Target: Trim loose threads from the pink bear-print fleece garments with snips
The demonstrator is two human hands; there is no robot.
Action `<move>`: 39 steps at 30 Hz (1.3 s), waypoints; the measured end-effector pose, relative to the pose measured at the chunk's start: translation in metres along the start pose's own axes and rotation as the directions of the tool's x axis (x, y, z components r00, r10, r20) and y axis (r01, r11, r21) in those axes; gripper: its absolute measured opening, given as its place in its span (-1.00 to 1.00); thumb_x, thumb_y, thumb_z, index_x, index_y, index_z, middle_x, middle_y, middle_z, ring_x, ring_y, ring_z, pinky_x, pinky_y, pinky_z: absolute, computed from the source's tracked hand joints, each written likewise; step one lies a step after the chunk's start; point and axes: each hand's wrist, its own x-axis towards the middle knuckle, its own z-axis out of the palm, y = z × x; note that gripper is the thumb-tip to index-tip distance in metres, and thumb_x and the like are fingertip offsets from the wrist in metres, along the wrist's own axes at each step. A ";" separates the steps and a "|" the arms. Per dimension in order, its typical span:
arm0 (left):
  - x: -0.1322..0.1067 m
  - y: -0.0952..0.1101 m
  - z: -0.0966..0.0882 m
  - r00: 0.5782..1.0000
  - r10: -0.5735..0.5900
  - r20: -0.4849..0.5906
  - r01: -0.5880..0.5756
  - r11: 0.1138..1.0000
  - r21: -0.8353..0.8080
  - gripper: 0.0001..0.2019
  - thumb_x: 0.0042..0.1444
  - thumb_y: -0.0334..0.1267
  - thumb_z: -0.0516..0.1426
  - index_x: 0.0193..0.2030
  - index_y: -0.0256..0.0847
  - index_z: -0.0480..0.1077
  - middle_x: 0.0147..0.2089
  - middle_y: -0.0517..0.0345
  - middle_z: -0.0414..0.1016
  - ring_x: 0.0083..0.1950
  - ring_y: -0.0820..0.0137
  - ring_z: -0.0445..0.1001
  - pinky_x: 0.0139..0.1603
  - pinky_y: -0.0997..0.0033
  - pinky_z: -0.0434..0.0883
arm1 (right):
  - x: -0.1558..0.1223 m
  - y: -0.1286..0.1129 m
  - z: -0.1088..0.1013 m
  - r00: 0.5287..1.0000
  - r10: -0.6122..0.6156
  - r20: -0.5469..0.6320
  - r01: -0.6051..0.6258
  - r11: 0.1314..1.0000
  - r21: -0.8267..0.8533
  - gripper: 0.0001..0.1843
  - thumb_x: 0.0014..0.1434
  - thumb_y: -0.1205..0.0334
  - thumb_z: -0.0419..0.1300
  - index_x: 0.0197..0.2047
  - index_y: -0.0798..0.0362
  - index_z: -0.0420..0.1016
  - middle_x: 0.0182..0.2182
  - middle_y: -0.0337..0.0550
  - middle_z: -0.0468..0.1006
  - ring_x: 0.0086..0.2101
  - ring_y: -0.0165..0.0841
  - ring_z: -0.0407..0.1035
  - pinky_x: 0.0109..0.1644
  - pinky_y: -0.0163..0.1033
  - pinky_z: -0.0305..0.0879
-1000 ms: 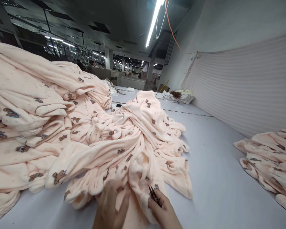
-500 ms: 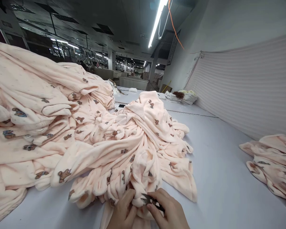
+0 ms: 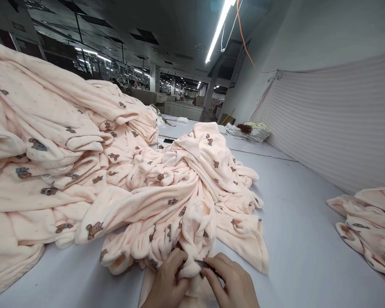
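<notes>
A pale peach fleece garment [image 3: 192,201] with small brown bear prints lies bunched on the white table [image 3: 291,231] in front of me. My left hand [image 3: 168,280] pinches a fold of it at the bottom edge of the view. My right hand [image 3: 232,282] is closed on small dark thread snips [image 3: 203,265], whose blades point left at the pinched fold, touching or nearly touching the fabric. The two hands are close together.
A tall heap of the same peach garments [image 3: 45,158] fills the left side. A smaller pile [image 3: 368,222] lies at the right edge. A white striped cloth wall [image 3: 333,124] runs along the right. Folded white stacks [image 3: 250,130] sit at the far end.
The snips have turned from pointing up to lying level, pointing left at the fold. Both hands have drawn together on the fabric's near edge, and the view has shifted slightly.
</notes>
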 end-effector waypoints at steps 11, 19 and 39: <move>0.000 0.007 -0.002 0.999 0.001 -0.055 0.008 0.988 0.153 -0.81 -0.20 -0.53 -0.02 -0.49 -0.15 0.09 -0.45 0.28 0.10 -0.41 0.41 0.15 -0.39 0.45 0.08 | -0.006 -0.019 0.012 0.868 -0.464 -0.179 0.331 0.808 -0.488 -0.55 0.40 0.14 -0.24 -0.16 0.04 0.45 -0.49 -0.20 0.53 -0.54 -0.34 0.35 -0.46 -0.18 0.02; -0.001 0.006 0.001 0.997 0.027 -0.073 -0.014 0.986 0.165 -0.81 -0.18 -0.54 0.00 -0.43 -0.17 0.18 -0.43 0.28 0.14 -0.40 0.41 0.20 -0.38 0.45 0.15 | -0.010 -0.013 0.012 0.886 -0.401 -0.232 0.277 0.860 -0.429 -0.64 0.37 0.09 -0.14 -0.05 0.01 0.41 -0.42 -0.16 0.54 -0.50 -0.32 0.36 -0.41 -0.21 0.07; 0.009 0.012 -0.015 0.895 -0.318 0.313 0.389 0.208 -0.898 -0.80 0.04 -0.22 0.16 -0.37 -0.33 0.51 -0.41 0.06 0.57 -0.25 0.25 0.50 -0.09 0.29 0.33 | 0.010 -0.001 0.028 0.984 0.100 -0.149 -0.048 0.948 0.316 -0.79 0.14 0.08 0.17 -0.15 -0.11 0.49 -0.29 -0.24 0.52 -0.27 -0.33 0.45 -0.20 -0.34 0.31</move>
